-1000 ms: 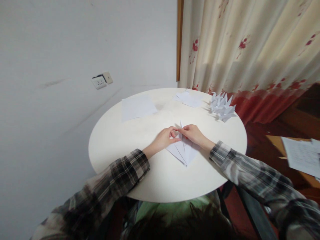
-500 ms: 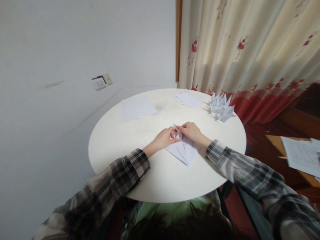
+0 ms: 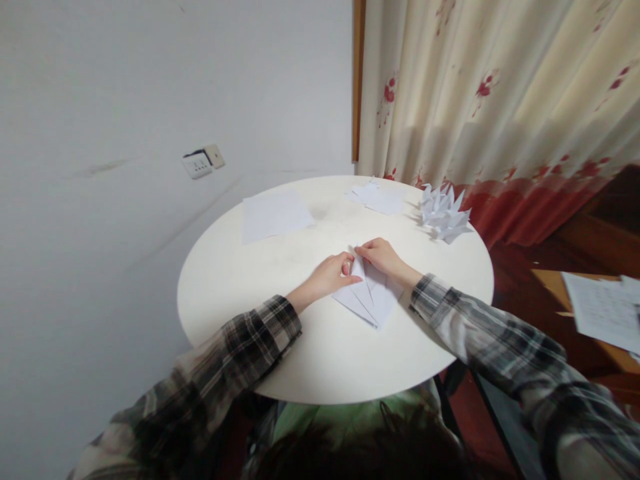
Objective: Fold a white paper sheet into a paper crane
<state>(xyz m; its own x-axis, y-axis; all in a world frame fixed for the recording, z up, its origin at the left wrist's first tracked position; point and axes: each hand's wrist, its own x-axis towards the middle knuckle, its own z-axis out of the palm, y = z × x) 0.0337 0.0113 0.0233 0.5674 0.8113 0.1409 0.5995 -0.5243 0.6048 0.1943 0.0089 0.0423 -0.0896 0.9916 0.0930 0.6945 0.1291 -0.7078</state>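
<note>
A folded sheet of white paper (image 3: 373, 300) lies near the middle of the round table, one pointed corner towards me and creases running down it. My left hand (image 3: 333, 275) is at its left side, thumb on the paper and fingers curled in by the upper flap. From the right, my right hand (image 3: 383, 256) pinches the top of that flap between thumb and forefinger. The flap's far tip is partly covered by the fingers of both hands.
On the white table (image 3: 240, 287), a flat paper sheet (image 3: 275, 215) lies back left and smaller paper pieces (image 3: 377, 198) at the back. Pointed folded-paper shapes (image 3: 444, 212) cluster at back right. Written sheets (image 3: 600, 310) rest on a wooden surface further right.
The flap under my fingers appears slightly more raised and opened out. My right hand has shifted a little away from me; my left hand is almost where it was.
</note>
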